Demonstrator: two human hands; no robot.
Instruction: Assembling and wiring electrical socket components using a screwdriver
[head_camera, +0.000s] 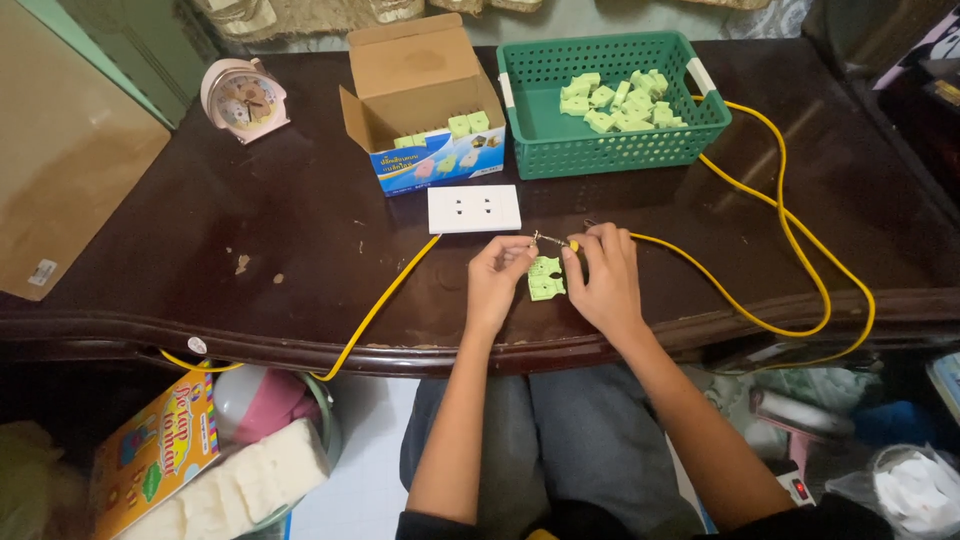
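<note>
Dark, scuffed wooden table (300, 230) with a curvy front edge, person sitting at it with their knees tucked underneath. Both hands meet right at the near edge. Left hand (495, 280) has its fingertips pinched narrow on the bare metal end of a yellow cable (740, 305), and the right hand (605, 275) is closed around the same spot from the other side, thumb and forefinger tight on the wire end. Can't really make out how the strands sit, too small.

Tucked between the two hands, touching both, is a pale green socket piece (546, 278) lying flat on the wood, just under the pinched wire tip.

Just beyond the fingers sits a white outlet plate (474, 208), face up, close but not touching the hands. The cable runs out both ways from the grip: one stretch slants off past the left hand and drops over the table edge, the other swings out past the right hand in a big loop and climbs toward the far side.

Farther out past the plate there's an open cardboard box (420, 95) with a few more green pieces poking up in it, and next to that, on the right-hand side, a green plastic basket (610, 145) with a heap of the same pieces inside. Way off beyond the left hand, a little pink alarm clock (245, 100) stands near the far edge.
</note>
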